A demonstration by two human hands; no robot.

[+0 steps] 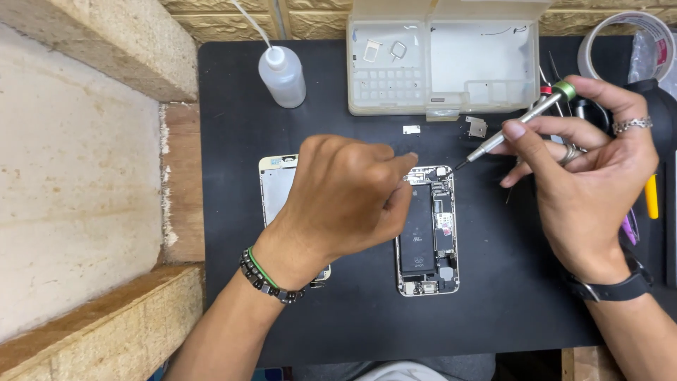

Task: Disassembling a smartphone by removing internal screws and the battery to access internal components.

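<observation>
2 hands work over an opened phone [428, 233] in the middle of the black mat [226, 212]. The left hand [345, 197] pinches fingertips at its far end; the right hand [585, 169] pinches a screwdriver [511, 127], tip near the phone's far right corner.

The left hand [345, 197] hides most of the detached screen [275, 187] and the open phone's [430, 233] top left corner, the tape roll [627, 35] and parts box [444, 56] run off the top edge, and the tools behind the right hand [585, 176] are too covered to tell.
</observation>
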